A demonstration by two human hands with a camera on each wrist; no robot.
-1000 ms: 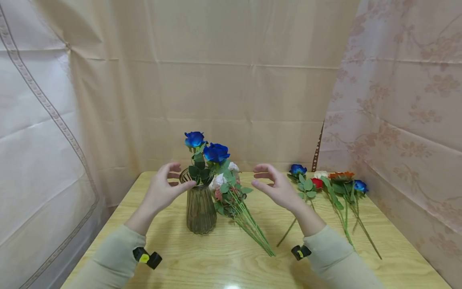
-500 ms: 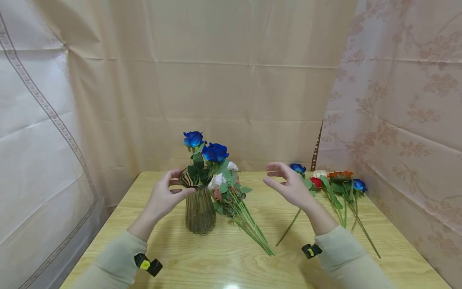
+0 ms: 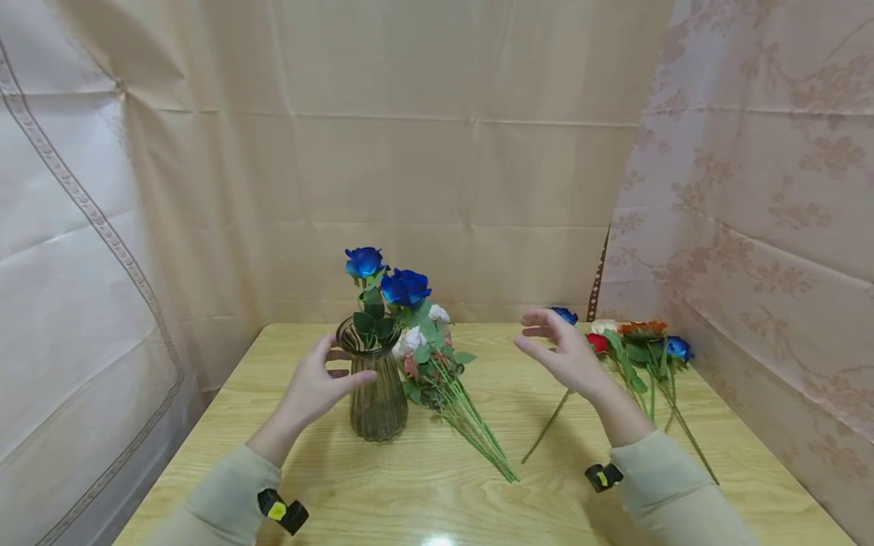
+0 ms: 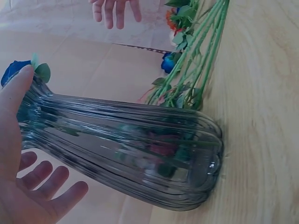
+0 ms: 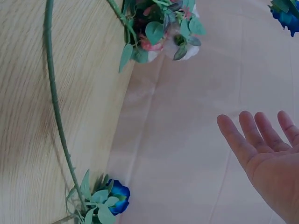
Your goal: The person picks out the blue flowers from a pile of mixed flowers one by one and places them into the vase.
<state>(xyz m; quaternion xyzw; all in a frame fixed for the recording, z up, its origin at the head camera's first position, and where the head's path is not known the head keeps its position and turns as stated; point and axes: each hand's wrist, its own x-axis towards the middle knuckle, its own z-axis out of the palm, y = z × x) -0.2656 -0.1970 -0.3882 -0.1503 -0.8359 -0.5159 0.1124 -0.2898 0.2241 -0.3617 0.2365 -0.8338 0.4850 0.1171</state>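
A ribbed, smoky glass vase [image 3: 378, 409] stands upright on the table, two blue roses [image 3: 406, 287] rising from its mouth. My left hand [image 3: 326, 383] is at the vase's neck, thumb on the near side and fingers behind. In the left wrist view those fingers [image 4: 67, 200] are spread and apart from the glass. To the right, my right hand [image 3: 563, 353] hovers with relaxed fingers and holds nothing. It partly covers a single blue rose [image 3: 565, 315] lying behind it, whose stem [image 3: 546, 428] points toward the front.
A bunch of white and pink flowers [image 3: 413, 341] lies just right of the vase, green stems toward the front. Farther right lie a red flower [image 3: 597, 343], an orange flower [image 3: 642, 329] and another blue rose [image 3: 679, 348]. Curtains [image 3: 437, 152] hang behind the wooden table [image 3: 437, 508].
My right hand has moved right, away from the vase and over toward the single blue rose. My left hand has lowered slightly beside the vase's neck. The vase and flowers stay in place.
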